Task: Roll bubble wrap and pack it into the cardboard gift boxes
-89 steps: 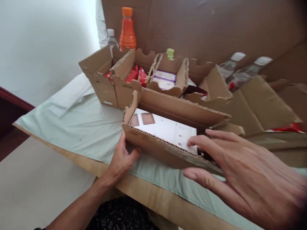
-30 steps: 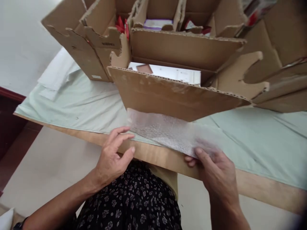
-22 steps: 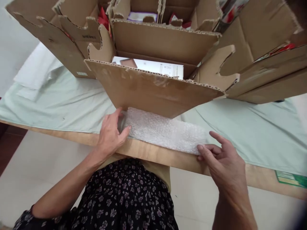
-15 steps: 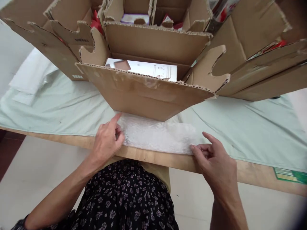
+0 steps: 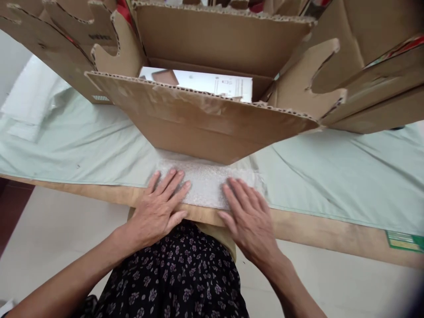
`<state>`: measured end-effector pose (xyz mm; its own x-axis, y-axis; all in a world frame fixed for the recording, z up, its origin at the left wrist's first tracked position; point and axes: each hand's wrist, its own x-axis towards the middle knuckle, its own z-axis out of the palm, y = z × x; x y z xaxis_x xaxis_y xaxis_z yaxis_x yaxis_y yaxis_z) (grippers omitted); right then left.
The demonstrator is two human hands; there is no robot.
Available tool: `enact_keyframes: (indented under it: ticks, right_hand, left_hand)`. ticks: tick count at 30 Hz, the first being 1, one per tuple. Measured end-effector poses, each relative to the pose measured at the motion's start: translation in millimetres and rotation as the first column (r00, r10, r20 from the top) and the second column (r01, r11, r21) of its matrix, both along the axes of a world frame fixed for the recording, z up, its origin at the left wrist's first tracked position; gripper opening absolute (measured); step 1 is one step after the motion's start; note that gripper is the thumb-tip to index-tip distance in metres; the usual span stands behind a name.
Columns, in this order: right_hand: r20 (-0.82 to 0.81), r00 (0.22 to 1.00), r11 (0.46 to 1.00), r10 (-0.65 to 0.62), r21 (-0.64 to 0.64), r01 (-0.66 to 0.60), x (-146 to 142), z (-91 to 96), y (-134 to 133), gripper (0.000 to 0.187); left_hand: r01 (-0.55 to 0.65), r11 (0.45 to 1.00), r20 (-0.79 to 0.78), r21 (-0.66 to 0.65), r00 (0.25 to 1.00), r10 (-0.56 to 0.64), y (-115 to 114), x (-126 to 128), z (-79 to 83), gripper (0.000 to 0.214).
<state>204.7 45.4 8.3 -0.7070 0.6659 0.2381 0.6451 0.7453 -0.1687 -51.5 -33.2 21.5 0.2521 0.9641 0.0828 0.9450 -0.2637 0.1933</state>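
A flat strip of bubble wrap (image 5: 205, 181) lies along the table's front edge, just before a cardboard box. My left hand (image 5: 159, 205) rests palm down on the strip's left end, fingers spread. On its right part lies my right hand (image 5: 248, 212), also palm down with fingers stretched out. Both thumbs point inward over the wooden edge. Neither hand grips anything. The parts of the strip under the fingers are hidden.
The open cardboard box (image 5: 198, 128) holds a white printed box (image 5: 218, 86). More cardboard boxes stand left and right. Folded bubble wrap (image 5: 33, 97) lies at the far left on the pale green cloth (image 5: 304, 176). A green printed item (image 5: 404, 240) sits at the right edge.
Both hands have gone from holding the strip's ends to lying flat on it, the right hand moving inward to the left. The view has come closer to the box.
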Motion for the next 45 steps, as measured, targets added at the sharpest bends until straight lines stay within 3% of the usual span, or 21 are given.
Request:
enact_keyframes:
  ticks: [4, 7, 10, 13, 17, 23, 28, 32, 38, 41, 45]
  right_hand:
    - [0.001, 0.984, 0.984, -0.176, 0.012, 0.176, 58, 3.6, -9, 0.062]
    - [-0.073, 0.978, 0.979, -0.196, 0.036, 0.199, 60, 13.6, -14, 0.066]
    - [-0.091, 0.995, 0.998, -0.051, 0.032, 0.054, 37, 15.6, -12, 0.069]
    - [-0.022, 0.997, 0.997, 0.072, 0.006, -0.072, 26, 10.6, -10, 0.06]
    - [-0.033, 0.998, 0.998, 0.061, 0.006, -0.06, 50, 6.5, -15, 0.057]
    - [-0.011, 1.0, 0.999, -0.007, 0.038, 0.007, 74, 17.9, -15, 0.05]
    - [0.086, 0.995, 0.992, 0.049, 0.114, -0.059, 74, 18.7, 5, 0.039]
    - [-0.067, 0.99, 0.972, 0.122, 0.211, -0.106, 67, 18.8, 15, 0.029]
    - [-0.42, 0.897, 0.985, 0.138, -0.037, -0.168, 45, 61.0, -1, 0.029]
    - [-0.443, 0.878, 0.964, 0.183, -0.093, -0.248, 37, 78.7, -8, 0.025]
    - [-0.434, 0.859, 0.945, 0.273, -0.046, -0.324, 17, 82.0, -15, 0.023]
  left_hand:
    - [-0.143, 0.987, 0.047, 0.069, 0.989, 0.14, -24, -30, 0.9, 0.067]
    - [-0.197, 0.967, 0.129, 0.161, 0.976, 0.178, -30, -23, 8.6, 0.074]
    - [-0.071, 0.986, 0.148, 0.151, 0.988, 0.048, -24, -4, 13.3, 0.063]
    - [0.02, 0.995, 0.136, 0.095, 0.99, -0.033, -18, 3, 13.3, 0.044]
    - [0.021, 0.992, 0.137, 0.124, 0.99, -0.038, -20, -8, 12.1, 0.04]
    - [0.055, 0.992, 0.172, 0.112, 0.982, -0.074, -14, -18, 19.0, 0.033]
    - [0.075, 0.992, 0.144, 0.106, 0.985, -0.09, -8, -21, 24.2, 0.026]
    - [0.081, 0.985, 0.081, 0.153, 0.992, -0.094, -6, -18, 25.7, 0.021]
    - [0.092, 0.977, 0.051, 0.19, 0.993, -0.104, -3, -17, 27.0, 0.02]
    - [0.029, 0.961, 0.103, 0.275, 0.993, -0.06, -3, -28, 30.3, 0.021]
    - [-0.111, 0.904, 0.142, 0.412, 0.988, 0.057, 0, -58, 44.0, 0.022]
